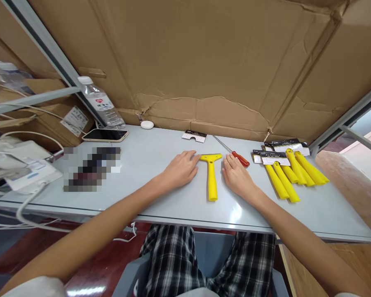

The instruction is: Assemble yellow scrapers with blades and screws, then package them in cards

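A yellow scraper [212, 181] lies on the grey table between my hands, its wide head away from me and its handle toward me. To its left my left hand [181, 168] rests palm down, fingers extended, the fingertips close to the scraper's head. On the other side my right hand [237, 173] lies flat with its fingers stretched out. Just beyond its fingertips is a screwdriver [240, 158] with a red handle, its shaft pointing to the back left. Neither hand holds anything. A black and white card [194, 136] sits near the back edge.
Several yellow scrapers [301, 169] with black header cards are piled at the right. On the left are a phone [105, 135], a water bottle [103, 103], a white oval case [147, 124] and white cables [34, 202]. A cardboard sheet [198, 62] stands behind the table.
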`<move>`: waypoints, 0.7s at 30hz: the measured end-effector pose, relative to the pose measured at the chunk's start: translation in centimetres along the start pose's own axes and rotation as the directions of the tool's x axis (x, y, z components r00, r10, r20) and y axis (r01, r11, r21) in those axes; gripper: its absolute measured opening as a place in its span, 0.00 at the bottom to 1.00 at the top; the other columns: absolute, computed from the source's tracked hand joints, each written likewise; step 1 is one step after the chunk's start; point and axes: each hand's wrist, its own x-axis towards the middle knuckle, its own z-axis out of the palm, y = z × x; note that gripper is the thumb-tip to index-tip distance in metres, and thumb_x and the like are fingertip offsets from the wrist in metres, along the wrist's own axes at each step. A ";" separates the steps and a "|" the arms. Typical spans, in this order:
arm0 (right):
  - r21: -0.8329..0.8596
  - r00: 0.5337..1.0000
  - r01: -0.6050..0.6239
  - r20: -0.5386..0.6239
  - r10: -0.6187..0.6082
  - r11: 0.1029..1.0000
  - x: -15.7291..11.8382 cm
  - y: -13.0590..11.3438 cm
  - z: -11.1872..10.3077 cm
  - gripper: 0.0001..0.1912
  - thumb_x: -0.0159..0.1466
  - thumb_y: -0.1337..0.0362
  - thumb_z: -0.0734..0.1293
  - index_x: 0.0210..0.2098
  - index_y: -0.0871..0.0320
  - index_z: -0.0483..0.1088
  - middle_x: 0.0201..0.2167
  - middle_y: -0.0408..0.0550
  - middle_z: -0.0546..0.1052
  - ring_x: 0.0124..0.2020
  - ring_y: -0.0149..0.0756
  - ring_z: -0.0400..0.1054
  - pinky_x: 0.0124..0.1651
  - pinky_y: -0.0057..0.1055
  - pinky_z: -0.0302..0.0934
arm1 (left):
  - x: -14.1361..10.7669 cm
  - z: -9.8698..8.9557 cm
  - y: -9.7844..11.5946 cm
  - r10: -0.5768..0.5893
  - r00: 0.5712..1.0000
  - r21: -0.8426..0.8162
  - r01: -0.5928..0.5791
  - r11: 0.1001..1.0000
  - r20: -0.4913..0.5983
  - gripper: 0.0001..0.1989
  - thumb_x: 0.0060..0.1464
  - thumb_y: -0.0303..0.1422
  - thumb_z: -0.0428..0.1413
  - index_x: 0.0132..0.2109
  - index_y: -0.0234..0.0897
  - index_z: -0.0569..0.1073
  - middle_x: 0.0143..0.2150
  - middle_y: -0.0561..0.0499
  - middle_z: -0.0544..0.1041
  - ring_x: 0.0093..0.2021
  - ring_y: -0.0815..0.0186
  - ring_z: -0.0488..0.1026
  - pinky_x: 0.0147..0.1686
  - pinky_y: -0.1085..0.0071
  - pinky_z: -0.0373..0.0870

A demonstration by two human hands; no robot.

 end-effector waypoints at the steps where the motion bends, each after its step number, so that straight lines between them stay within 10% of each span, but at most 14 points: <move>1: 0.019 1.000 0.000 0.008 0.000 1.000 -0.5 -0.1 0.1 0.31 0.78 0.61 0.52 0.73 0.71 0.65 0.74 0.70 0.66 0.78 0.60 0.57 0.79 0.61 0.57 | -0.9 -0.1 0.1 -0.014 1.000 0.019 0.014 1.000 0.016 0.22 0.66 0.34 0.55 0.64 0.34 0.76 0.69 0.27 0.72 0.69 0.35 0.68 0.70 0.38 0.60; 9: 0.059 0.984 -0.083 0.160 0.073 0.995 -3.5 -0.7 -1.0 0.37 0.79 0.50 0.53 0.76 0.69 0.60 0.79 0.67 0.57 0.82 0.56 0.50 0.82 0.57 0.49 | -6.5 1.5 0.9 -0.106 0.993 0.093 0.100 0.991 0.054 0.29 0.75 0.44 0.46 0.73 0.33 0.70 0.80 0.31 0.60 0.81 0.40 0.55 0.78 0.39 0.49; 21: -0.084 0.939 -0.124 0.313 0.144 0.989 -3.9 -1.2 -2.1 0.42 0.79 0.46 0.48 0.80 0.73 0.50 0.82 0.64 0.48 0.84 0.51 0.40 0.84 0.52 0.39 | -6.9 1.8 1.9 -0.173 0.983 0.303 0.147 0.942 0.061 0.31 0.78 0.43 0.41 0.78 0.33 0.64 0.82 0.39 0.57 0.82 0.51 0.53 0.80 0.48 0.49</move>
